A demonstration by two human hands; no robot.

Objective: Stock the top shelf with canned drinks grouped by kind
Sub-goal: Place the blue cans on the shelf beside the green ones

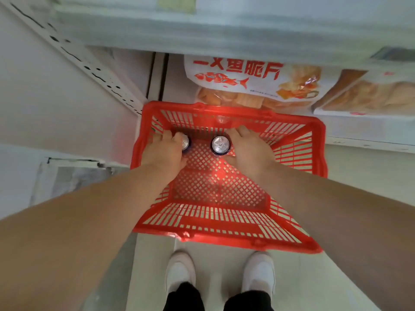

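Pick-up from basket (224, 240), 12 o'clock end | left grip (165, 151) was clenched round left can (185, 142) | right grip (249, 149) was wrapped round right can (220, 144) | cans were best lifted upright, kinds checked.

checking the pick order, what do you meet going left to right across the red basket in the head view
left hand -> left can -> right can -> right hand

One red basket (224, 237) holds two cans (221, 145), with two snack bags (247, 81) and two white shoes (179, 270).
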